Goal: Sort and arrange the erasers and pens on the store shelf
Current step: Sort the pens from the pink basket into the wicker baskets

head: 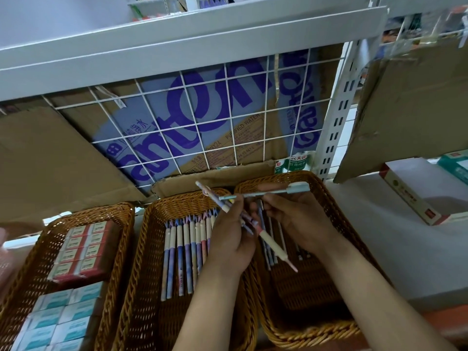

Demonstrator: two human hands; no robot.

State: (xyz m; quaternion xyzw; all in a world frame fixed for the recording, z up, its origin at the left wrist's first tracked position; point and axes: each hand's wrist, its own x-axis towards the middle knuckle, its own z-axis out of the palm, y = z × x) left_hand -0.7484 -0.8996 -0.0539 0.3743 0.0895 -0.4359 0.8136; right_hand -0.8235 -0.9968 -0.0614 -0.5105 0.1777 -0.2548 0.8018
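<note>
1. Head view: the left hand (231, 245) grips a bundle of pens (268, 239), held above the middle basket (152, 211) and right basket (331, 201).
2. The right hand (300, 220) pinches a blue-grey pen (278, 191), held crosswise over the bundle's far end.
3. A row of pens (187, 257) lies in the middle basket; boxed erasers (83, 247) fill the left basket (48, 231).

The woven baskets (138, 262) are honey-brown. The row of pens (187, 254) has cream caps and blue, lilac and pink barrels, beside a pale blue pen (278, 191) and a pink-and-cream pen (272, 243). The erasers (83, 247) are red-and-white, the lower erasers (58, 317) teal-and-white. The brown cardboard box (202, 110) bears purple lettering on lilac.
</note>
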